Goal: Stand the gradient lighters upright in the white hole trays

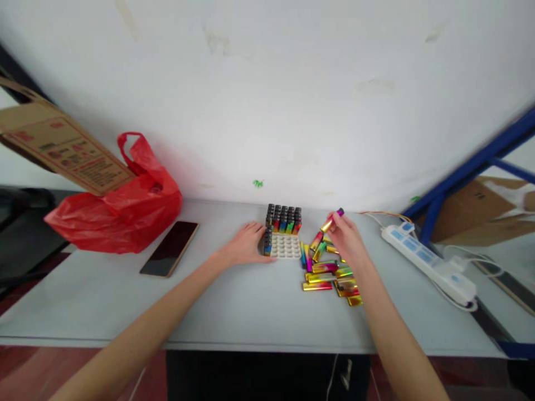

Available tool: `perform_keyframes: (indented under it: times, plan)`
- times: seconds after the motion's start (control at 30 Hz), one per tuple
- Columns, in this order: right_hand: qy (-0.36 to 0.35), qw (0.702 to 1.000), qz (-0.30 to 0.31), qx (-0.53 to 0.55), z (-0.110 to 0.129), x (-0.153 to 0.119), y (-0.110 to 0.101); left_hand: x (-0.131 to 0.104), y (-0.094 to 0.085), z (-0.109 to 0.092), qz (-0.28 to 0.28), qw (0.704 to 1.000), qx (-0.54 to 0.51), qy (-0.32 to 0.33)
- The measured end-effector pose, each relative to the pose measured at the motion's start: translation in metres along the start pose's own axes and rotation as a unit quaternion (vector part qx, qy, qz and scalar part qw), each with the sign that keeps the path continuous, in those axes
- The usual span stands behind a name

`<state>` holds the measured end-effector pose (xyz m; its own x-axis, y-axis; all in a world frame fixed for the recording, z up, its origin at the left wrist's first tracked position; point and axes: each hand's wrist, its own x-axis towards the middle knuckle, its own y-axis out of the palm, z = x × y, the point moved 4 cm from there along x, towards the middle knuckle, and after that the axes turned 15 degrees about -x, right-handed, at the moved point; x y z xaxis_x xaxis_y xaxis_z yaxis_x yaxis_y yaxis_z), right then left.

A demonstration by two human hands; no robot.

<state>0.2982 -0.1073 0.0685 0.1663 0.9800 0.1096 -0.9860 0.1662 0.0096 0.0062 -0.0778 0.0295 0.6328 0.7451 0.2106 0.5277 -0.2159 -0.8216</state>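
- head view, right hand (346, 235): fingertips pinch one metallic lighter (326, 225), tilted, its dark cap up and to the right, above the loose lighters.
- head view, left hand (247, 246): unclenched, fingers extended, cupped against the left side of the white socketed tray (286, 247), thumb at its near corner; it appears to steady the tray.
- head view, tray: upright lighters (285, 219) fill the rear; a short column (268, 241) stands at left; bare sockets lie between that column and the loose lighters (321, 277).
- good practice, as judged: bring the held lighter vertical, cap uppermost, over a bare socket beside the column; lower it straight, without knocking its neighbours.
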Motion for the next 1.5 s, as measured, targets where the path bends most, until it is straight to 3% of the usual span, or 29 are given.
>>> perform_keyframes:
  times: [0.17,0.3,0.37,0.5,0.6,0.77,1.03,1.4,1.5]
  plan:
    - [0.010,0.991,0.130,-0.040,0.008,-0.003,0.035,0.004,0.005,-0.001,0.009,1.000,-0.024,0.016]
    - [0.019,0.974,0.207,-0.088,0.004,-0.010,0.061,0.002,0.012,0.003,0.006,1.000,-0.025,-0.009]
    - [0.015,0.969,0.196,-0.150,-0.003,-0.014,0.069,-0.001,0.014,0.004,0.005,1.000,-0.027,-0.015]
    - [-0.058,0.941,0.127,-0.309,-0.013,-0.025,0.080,-0.008,0.012,0.001,-0.008,0.999,-0.040,0.009]
    - [-0.067,0.923,0.121,-0.359,-0.017,-0.034,0.085,-0.015,0.009,-0.001,-0.004,0.998,-0.049,0.034]
    - [-0.065,0.915,0.084,-0.388,-0.016,-0.036,0.083,-0.022,0.006,-0.001,-0.006,0.996,-0.051,0.068]
    - [-0.061,0.902,0.050,-0.424,-0.015,-0.035,0.077,-0.022,0.004,-0.002,-0.010,0.996,-0.065,0.064]
    - [-0.072,0.896,0.081,-0.430,-0.016,-0.037,0.078,-0.022,0.003,-0.003,-0.001,0.995,-0.062,0.076]
    - [-0.107,0.900,0.111,-0.408,-0.016,-0.037,0.080,-0.023,0.002,-0.004,0.000,0.995,-0.063,0.078]
